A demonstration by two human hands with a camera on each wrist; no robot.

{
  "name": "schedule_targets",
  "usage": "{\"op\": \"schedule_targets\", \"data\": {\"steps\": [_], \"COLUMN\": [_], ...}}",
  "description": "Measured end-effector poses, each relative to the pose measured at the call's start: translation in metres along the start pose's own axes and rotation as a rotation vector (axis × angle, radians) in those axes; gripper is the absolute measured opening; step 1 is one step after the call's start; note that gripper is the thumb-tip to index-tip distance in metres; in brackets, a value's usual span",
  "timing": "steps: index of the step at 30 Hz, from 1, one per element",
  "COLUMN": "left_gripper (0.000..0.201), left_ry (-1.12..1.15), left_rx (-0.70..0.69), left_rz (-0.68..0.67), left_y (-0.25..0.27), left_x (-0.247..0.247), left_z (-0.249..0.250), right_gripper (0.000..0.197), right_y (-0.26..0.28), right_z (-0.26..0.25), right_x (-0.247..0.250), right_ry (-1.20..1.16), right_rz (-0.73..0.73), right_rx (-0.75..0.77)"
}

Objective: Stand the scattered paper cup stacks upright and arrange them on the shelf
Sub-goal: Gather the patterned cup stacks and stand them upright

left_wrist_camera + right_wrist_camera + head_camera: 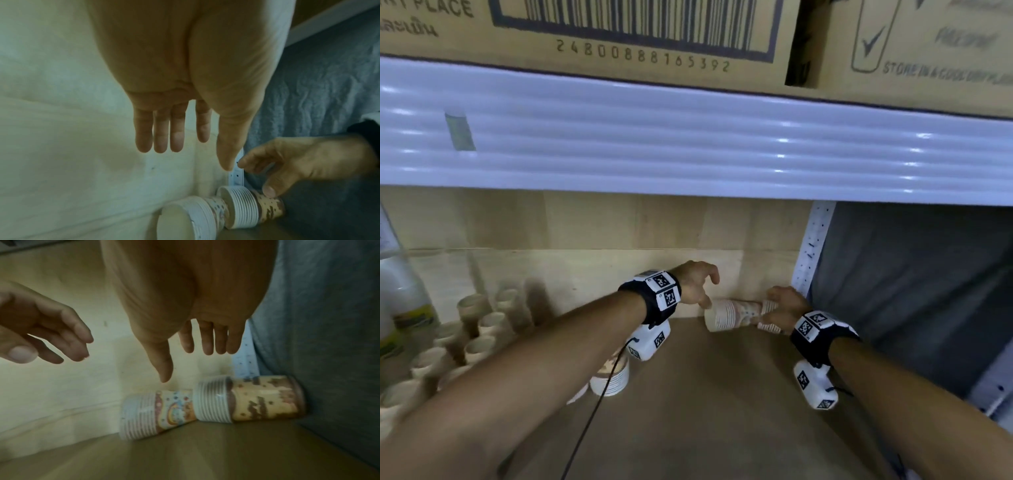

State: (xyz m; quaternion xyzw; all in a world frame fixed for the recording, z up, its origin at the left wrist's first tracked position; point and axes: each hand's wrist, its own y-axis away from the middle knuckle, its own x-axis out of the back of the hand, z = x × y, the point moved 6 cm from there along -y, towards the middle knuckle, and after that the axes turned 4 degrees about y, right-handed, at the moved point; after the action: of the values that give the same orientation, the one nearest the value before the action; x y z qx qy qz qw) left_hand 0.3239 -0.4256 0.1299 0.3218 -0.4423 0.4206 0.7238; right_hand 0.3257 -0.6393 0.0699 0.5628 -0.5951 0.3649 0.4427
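Two paper cup stacks lie on their sides, end to end, in the shelf's back right corner. The rainbow-printed stack (726, 317) (197, 216) (158, 413) is on the left, and the brown-spotted stack (767, 307) (265, 209) (257, 400) is against the right side. My left hand (709, 291) (200, 155) (51, 340) hovers open just above the rainbow stack. My right hand (774, 305) (287, 165) (185, 366) is open over the brown-spotted stack, its thumb close to the stack. A third cup stack (613, 377) sits partly hidden under my left forearm.
Several brown cup stacks (479, 329) stand at the shelf's left, beside a plastic bottle (400, 301). A white shelf beam (688, 154) hangs low overhead with cardboard boxes (619, 31) on it. A perforated post (811, 246) and grey cloth (911, 291) bound the right side.
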Motion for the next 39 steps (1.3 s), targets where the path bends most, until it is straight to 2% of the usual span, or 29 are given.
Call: {"op": "schedule_targets", "data": {"steps": [4, 7, 12, 20, 26, 39], "left_gripper": [0.061, 0.067, 0.073, 0.063, 0.046, 0.051], "left_ry": [0.032, 0.012, -0.056, -0.26, -0.45, -0.443], "left_rx": [-0.039, -0.061, -0.086, -0.119, -0.12, -0.095], "left_rz": [-0.027, -0.037, -0.033, 0.034, 0.073, 0.118], "left_y": [-0.036, -0.061, -0.094, -0.118, -0.129, -0.134], "left_x": [-0.029, -0.05, -0.078, -0.102, -0.11, -0.12], "left_z": [0.012, 0.017, 0.02, 0.017, 0.012, 0.007], "right_gripper": [0.076, 0.063, 0.043, 0.069, 0.063, 0.065], "right_y": [-0.029, -0.014, -0.02, -0.03, -0.036, -0.04], "right_z": [0.05, 0.049, 0.065, 0.077, 0.084, 0.089], "right_x": [-0.019, -0.011, -0.017, -0.031, -0.036, -0.042], "right_ry": [0.011, 0.061, 0.097, 0.232, 0.258, 0.315], "right_rz": [0.032, 0.049, 0.073, 0.061, 0.081, 0.081], "right_rx": [0.0, -0.036, -0.079, -0.087, -0.069, -0.048]}}
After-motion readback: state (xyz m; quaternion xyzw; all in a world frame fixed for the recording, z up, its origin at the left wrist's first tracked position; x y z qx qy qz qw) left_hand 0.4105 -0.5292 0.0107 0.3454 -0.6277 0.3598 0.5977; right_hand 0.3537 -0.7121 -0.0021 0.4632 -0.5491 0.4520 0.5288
